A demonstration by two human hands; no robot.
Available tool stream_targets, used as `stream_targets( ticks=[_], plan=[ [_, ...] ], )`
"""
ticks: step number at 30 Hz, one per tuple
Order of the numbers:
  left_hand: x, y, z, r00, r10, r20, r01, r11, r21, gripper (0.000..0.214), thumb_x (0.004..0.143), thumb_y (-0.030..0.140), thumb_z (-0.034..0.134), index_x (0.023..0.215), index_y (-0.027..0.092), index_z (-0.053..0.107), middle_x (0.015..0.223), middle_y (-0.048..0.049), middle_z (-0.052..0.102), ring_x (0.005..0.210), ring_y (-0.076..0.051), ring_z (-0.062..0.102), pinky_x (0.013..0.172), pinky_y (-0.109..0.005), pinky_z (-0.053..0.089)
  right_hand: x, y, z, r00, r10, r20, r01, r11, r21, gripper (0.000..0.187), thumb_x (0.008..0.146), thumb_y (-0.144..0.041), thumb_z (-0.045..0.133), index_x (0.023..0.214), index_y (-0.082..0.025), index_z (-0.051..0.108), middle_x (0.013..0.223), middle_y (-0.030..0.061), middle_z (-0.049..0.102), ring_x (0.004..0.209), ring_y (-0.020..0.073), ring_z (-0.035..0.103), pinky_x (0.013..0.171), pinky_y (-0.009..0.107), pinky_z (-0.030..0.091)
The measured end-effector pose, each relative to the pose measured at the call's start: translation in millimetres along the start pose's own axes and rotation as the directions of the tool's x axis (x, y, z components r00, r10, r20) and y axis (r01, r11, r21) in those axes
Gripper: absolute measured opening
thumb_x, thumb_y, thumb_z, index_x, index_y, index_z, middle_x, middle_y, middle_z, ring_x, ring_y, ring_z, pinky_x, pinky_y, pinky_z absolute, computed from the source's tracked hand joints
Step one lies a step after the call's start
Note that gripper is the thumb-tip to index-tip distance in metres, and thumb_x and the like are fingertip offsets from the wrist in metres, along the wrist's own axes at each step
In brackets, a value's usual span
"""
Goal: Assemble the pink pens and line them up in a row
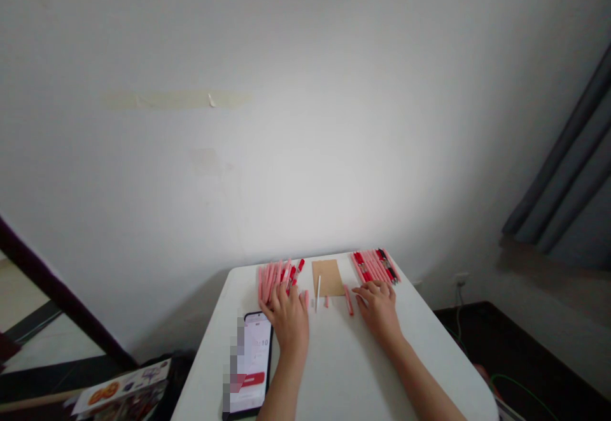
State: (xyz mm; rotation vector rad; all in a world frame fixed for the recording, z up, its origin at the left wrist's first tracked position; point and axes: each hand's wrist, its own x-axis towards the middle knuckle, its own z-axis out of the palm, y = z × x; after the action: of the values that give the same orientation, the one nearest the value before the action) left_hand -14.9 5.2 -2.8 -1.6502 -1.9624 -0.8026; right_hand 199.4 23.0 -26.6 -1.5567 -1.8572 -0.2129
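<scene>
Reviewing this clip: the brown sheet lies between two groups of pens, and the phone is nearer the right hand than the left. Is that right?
Not quite: the head view shows the phone nearer the left hand than the right. The rest stands.

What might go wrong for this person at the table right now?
The left hand could disturb the nearby, loosely heaped pens. The thin white stick and small pink piece between the hands lie loose and might roll away. The phone beside the left forearm might get bumped.
</scene>
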Motion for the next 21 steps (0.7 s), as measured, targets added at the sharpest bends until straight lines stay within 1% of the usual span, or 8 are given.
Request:
stream_targets(
  ticks=[2, 6, 11, 18, 21],
  plan=[
    [0.7, -3.0, 1.6, 1.0, -0.017, 0.004, 0.017, 0.999, 0.041, 0.031, 0.087, 0.026, 0.043, 0.113, 0.024, 0.061, 0.125, -0.0102, 0.056, 0.122, -0.028, 0.041, 0.105, -0.063, 0.021, 0.0, -1.1, -0.9, 1.0, -0.008, 0.006, 0.008, 1.0, -0.018, 0.02, 0.083, -0.019, 0.057, 0.091, -0.031, 0.071, 0.093, 0.0029, 0.067, 0.101, 0.0256, 0.049, 0.096, 0.048, 0.027],
    [-0.7, -3.7, 3.3, 0.998, -0.022, 0.059, 0.017, 0.996, 0.09, 0.035, 0.087, 0.023, 0.042, 0.118, 0.025, 0.059, 0.131, -0.0099, 0.053, 0.124, -0.029, 0.04, 0.105, -0.064, 0.023, 0.4, -2.9, -1.8, 1.0, -0.009, 0.012, 0.01, 1.0, -0.023, 0.017, 0.084, -0.023, 0.057, 0.086, -0.031, 0.072, 0.091, 0.002, 0.067, 0.1, 0.0256, 0.049, 0.097, 0.049, 0.026],
    [-2.8, -3.1, 4.5, 0.996, -0.007, 0.086, -0.002, 0.994, 0.112, 0.034, 0.087, 0.026, 0.043, 0.117, 0.026, 0.06, 0.132, -0.0101, 0.051, 0.122, -0.03, 0.041, 0.102, -0.061, 0.028, 0.4, -3.6, -2.7, 1.0, 0.002, 0.023, -0.001, 1.0, -0.022, 0.018, 0.085, -0.023, 0.057, 0.088, -0.031, 0.072, 0.091, 0.002, 0.067, 0.1, 0.0257, 0.049, 0.096, 0.049, 0.027],
    [-3.1, -4.0, 4.4, 0.995, -0.01, 0.101, -0.003, 0.992, 0.128, 0.033, 0.087, 0.027, 0.043, 0.115, 0.027, 0.06, 0.132, -0.009, 0.051, 0.12, -0.028, 0.041, 0.101, -0.057, 0.031, -0.1, -1.2, 0.1, 1.0, -0.007, 0.01, 0.007, 0.999, -0.039, 0.017, 0.084, -0.022, 0.057, 0.087, -0.031, 0.072, 0.092, 0.0031, 0.067, 0.099, 0.0256, 0.05, 0.095, 0.049, 0.027],
    [-3.0, -4.0, 3.8, 0.995, -0.004, 0.097, -0.007, 0.993, 0.115, 0.033, 0.087, 0.028, 0.042, 0.114, 0.027, 0.061, 0.131, -0.0092, 0.052, 0.119, -0.028, 0.042, 0.1, -0.055, 0.032, 0.9, 0.4, 1.5, 1.0, -0.029, -0.009, 0.029, 1.0, -0.002, 0.02, 0.085, -0.021, 0.055, 0.093, -0.031, 0.07, 0.098, 0.0032, 0.067, 0.101, 0.0245, 0.05, 0.095, 0.047, 0.029]
  ],
)
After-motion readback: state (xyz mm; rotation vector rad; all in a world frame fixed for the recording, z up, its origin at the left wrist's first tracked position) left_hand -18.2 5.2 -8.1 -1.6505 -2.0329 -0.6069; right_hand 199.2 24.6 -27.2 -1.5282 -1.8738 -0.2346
